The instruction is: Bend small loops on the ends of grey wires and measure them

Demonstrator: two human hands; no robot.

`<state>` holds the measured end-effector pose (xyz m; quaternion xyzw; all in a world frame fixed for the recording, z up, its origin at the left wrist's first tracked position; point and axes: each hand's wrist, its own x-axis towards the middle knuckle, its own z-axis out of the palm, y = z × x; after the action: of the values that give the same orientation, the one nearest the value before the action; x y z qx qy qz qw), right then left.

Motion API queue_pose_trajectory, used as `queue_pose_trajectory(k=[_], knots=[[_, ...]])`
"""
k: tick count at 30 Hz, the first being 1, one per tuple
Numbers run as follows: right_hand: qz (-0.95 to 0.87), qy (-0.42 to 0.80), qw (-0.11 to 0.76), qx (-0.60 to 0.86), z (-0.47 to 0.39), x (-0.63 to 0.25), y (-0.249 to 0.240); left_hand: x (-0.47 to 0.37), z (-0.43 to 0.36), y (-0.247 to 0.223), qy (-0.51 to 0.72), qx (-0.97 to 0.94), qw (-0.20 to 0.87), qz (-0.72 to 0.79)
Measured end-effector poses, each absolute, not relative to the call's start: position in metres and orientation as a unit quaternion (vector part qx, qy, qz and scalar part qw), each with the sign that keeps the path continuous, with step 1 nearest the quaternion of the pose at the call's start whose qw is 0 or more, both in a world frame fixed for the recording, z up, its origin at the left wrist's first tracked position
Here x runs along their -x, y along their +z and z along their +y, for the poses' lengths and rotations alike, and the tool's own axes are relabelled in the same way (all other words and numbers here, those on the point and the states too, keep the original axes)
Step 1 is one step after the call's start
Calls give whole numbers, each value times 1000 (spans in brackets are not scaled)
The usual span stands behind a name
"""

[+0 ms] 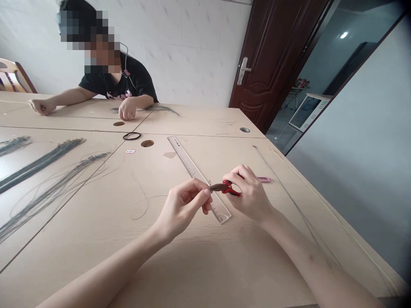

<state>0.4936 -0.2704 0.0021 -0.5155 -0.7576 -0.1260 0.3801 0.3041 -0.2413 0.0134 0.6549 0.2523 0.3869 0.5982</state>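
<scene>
My right hand is closed round the red and black handles of small pliers, whose jaws point left. Fingertips pinched, my left hand holds a thin wire with a small loop at the plier tips. Whether the jaws grip the wire is too small to tell. Under both hands a clear ruler lies slanted on the table. A pink object rests just beyond my right hand, partly hidden by it.
Bundles of grey wire lie on the left. Long thin strands run along the right. A black ring, a small label and table holes are ahead. Across the table sits a person in black, hands on it.
</scene>
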Motion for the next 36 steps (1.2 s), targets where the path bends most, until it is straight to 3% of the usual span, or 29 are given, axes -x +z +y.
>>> queue_pose_trajectory(k=[36], knots=[[-764,-131,377,506,-272,-501,8,-302,-242,16,385,-666,590,246]])
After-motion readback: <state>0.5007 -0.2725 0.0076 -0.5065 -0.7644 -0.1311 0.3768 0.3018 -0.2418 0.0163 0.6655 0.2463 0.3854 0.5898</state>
